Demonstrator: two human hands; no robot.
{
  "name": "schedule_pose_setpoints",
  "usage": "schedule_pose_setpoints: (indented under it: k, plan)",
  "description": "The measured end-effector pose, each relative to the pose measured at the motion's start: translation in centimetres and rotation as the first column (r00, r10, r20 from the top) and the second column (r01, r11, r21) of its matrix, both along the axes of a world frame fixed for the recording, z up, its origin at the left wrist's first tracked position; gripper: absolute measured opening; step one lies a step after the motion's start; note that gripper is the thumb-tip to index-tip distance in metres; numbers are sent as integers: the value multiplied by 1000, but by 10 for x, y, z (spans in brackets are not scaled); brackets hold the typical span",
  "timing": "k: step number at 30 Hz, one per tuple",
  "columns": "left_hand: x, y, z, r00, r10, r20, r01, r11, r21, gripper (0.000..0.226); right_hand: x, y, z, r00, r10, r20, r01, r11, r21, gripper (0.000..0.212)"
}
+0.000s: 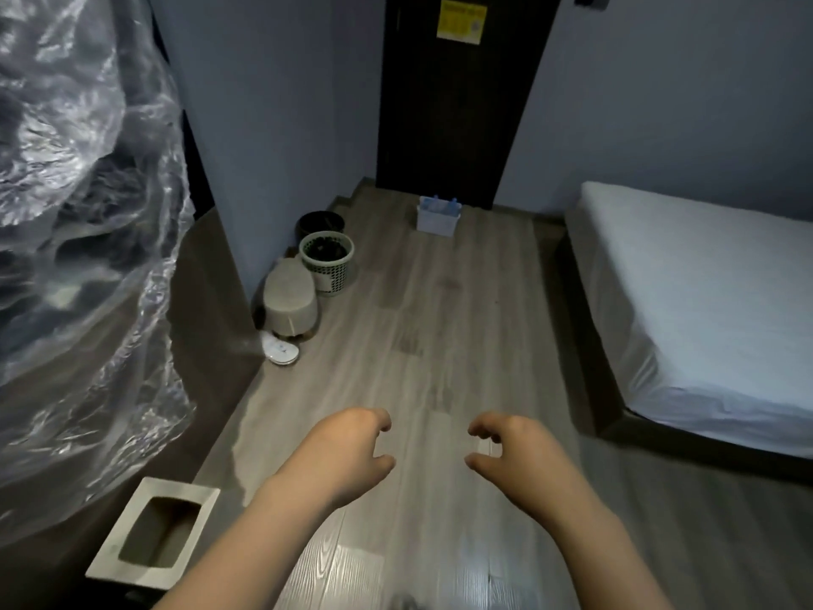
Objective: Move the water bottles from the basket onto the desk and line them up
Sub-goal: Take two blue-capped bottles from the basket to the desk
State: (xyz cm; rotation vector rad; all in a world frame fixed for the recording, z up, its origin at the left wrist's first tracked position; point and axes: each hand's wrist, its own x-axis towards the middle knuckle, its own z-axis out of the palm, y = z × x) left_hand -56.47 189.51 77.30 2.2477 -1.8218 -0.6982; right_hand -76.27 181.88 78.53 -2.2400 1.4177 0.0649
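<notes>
Your left hand (347, 453) and right hand (517, 453) are held out over the floor (440, 345), apart from each other. The fingers of both are loosely curled and hold nothing. The basket (437, 224) stands on the floor far ahead, just before the dark door (457, 116), with blue-capped bottles (453, 203) upright in it. A bed (704, 301) lies to your right. Two bins (327, 264) and a stool (290, 297) sit by the left wall.

Hands, left (347, 451) and right (514, 455), hover loosely curled, well apart from the basket (437, 224) of bottles (453, 204)
</notes>
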Motion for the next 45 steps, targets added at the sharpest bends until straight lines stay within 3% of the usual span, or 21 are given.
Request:
schedule_pose_setpoints:
  k: [14, 23, 32, 37, 45]
  plan:
    - [55, -241, 7, 993, -47, 105, 51, 998, -34, 43, 54, -235, 1, 998, -11, 54, 13, 999, -39, 41]
    - [85, -375, 2, 993, -102, 65, 103, 995, -13, 41, 85, -366, -4, 999, -41, 36, 42, 999, -33, 40]
    - [176, -537, -5, 992, -110, 56, 112, 993, -33, 35, 171, -527, -18, 999, -50, -18, 50, 999, 7, 39]
    - [223, -630, -2, 989, -138, 47, 140, 990, -32, 38, 210, -606, -16, 998, -57, -13, 56, 995, -80, 37]
    - [260, -761, -9, 986, -166, 27, 167, 985, -53, 38, 245, -738, -28, 996, -84, -13, 83, 994, -76, 38]
